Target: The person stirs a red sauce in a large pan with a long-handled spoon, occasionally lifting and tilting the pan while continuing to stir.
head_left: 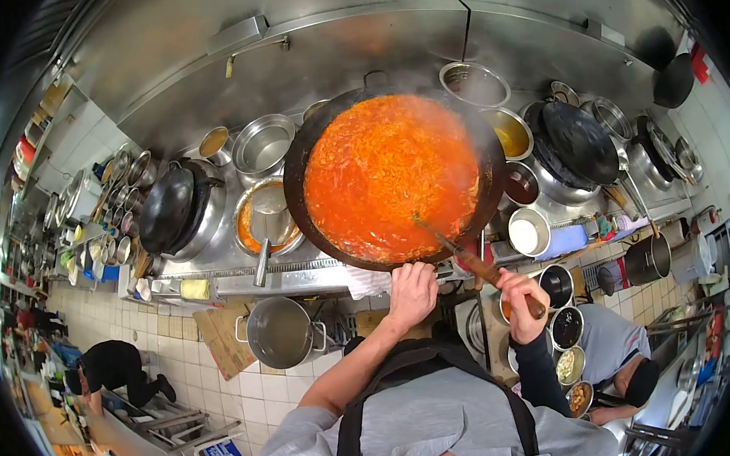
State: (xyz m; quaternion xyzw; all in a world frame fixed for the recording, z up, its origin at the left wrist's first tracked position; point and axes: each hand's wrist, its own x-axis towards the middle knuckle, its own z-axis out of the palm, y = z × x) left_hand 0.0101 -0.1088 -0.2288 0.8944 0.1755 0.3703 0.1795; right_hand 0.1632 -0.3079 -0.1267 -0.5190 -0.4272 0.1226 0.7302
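Note:
A big black wok (295, 200) stands before me, filled with steaming orange-red sauce (379, 177) that has yellowish bits through its middle. My left hand (415, 293) is closed at the wok's near rim, knuckles up, with a folded white cloth (370, 280) just left of it. My right hand (523, 303) wraps around the wooden handle of a long wok utensil (478, 264). Its metal shaft slants down to the left into the sauce, which hides the head.
Left of the wok sit a bowl with a strainer (266, 226) and a steel pot (264, 146); another large pot (281, 333) stands lower. A yellow-liquid bowl (510, 133) and white container (529, 231) are at right. People bend over at lower left (113, 373) and lower right (602, 339).

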